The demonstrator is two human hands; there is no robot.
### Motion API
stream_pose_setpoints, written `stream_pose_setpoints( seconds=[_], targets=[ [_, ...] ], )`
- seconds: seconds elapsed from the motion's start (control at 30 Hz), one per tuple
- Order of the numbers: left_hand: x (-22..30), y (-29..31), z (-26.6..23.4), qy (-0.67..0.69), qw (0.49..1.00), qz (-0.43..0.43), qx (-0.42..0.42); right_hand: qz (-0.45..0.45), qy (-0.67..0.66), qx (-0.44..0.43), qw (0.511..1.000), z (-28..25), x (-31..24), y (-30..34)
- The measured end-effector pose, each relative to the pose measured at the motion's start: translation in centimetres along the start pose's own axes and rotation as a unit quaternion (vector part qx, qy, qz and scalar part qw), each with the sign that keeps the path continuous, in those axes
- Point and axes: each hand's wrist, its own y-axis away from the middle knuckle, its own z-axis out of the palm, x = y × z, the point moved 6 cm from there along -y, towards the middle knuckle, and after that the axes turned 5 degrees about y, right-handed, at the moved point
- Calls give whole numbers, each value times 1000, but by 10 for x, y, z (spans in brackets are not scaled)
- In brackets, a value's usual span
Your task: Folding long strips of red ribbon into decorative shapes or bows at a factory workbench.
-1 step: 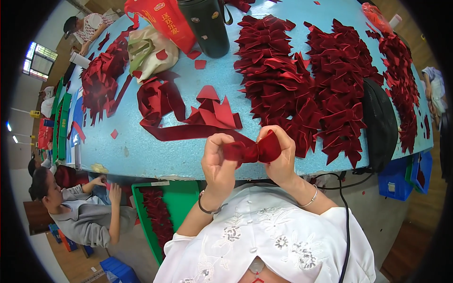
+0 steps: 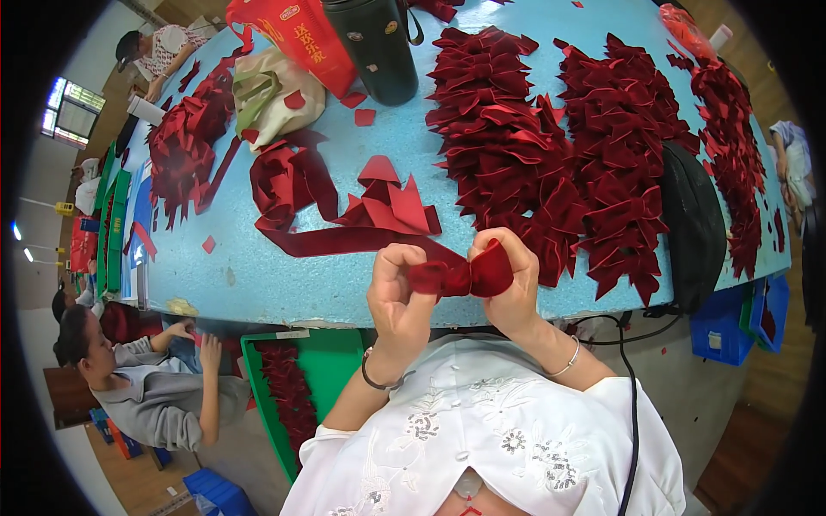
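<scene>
1. Velvet, dark red, is everywhere on the light blue worktable (image 2: 284, 284). The landmark here is the half-formed red velvet bow (image 2: 460, 277) held up at the near edge of that table, in front of the person's chest.
2. Far left of the bow, below the table edge, a seated co-worker (image 2: 146, 387) in grey bends over separate work beside a green crate (image 2: 331, 365) holding more red pieces.
3. Up and left of the bow, a loose red velvet ribbon (image 2: 344, 219) curls across the table and runs toward the bow; whether the two are joined cannot be told.
4. The left hand (image 2: 397, 297) pinches the bow's left loop, fingers curled tight.
5. The right hand (image 2: 509, 279) pinches the right loop, thumb and fingers pressed together on the velvet.
6. Beyond the bow stands a black flask (image 2: 383, 47); right of the bow, finished bows (image 2: 568, 146) lie in dense rows.
7. Likely risks: velvet is slippery, so a slackened pinch could let the folds spring open; uneven pulling could leave lopsided loops; a trailing ribbon might drag cut scraps along or snag.
</scene>
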Motion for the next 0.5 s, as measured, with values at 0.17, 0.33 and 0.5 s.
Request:
stream_pose_setpoints(
  seconds=[0.17,0.33,0.5],
  targets=[
    [3,2,6,-57,996,62,36,-70,43,31,996,-6,-4,1],
    [12,0,6,-196,975,103,31,-46,63,13,997,-3,-8,4],
    [-5,7,2,-74,996,45,29,-24,84,-25,996,-6,0,2]
  ],
)
